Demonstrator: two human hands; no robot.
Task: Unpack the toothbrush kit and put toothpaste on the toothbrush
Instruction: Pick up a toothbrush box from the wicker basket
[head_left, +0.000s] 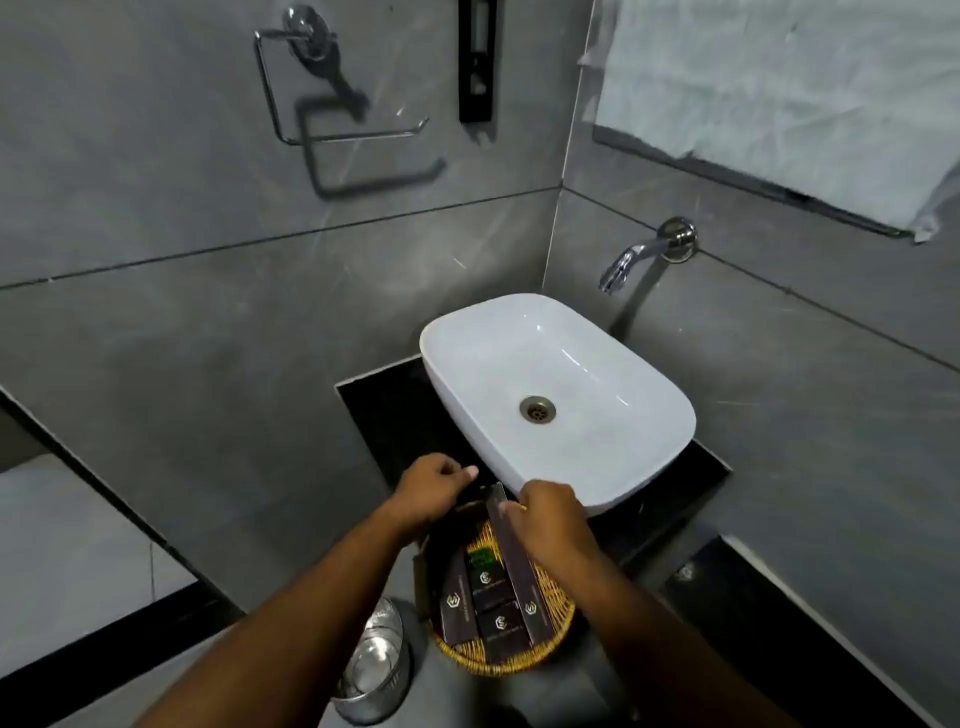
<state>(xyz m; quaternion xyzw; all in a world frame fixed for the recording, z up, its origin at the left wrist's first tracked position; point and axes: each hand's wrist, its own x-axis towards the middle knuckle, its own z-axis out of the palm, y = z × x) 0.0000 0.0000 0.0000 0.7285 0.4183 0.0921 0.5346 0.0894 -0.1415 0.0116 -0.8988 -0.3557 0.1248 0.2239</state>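
Note:
A round wicker basket (558, 618) sits on the black counter in front of the sink and holds several dark brown boxes with gold logos. One long narrow box, the toothbrush kit (517, 558), stands tilted with its far end raised above the basket. My right hand (550, 512) grips that box near its upper end. My left hand (434, 488) is at the box's top end with curled fingers, pinching a dark flap there. The box's contents are hidden.
A white vessel sink (558, 400) stands just behind the basket, with a wall tap (647, 254) above it. A steel bin (374, 670) is on the floor at lower left. A chrome paper holder (332, 109) hangs on the grey tiled wall.

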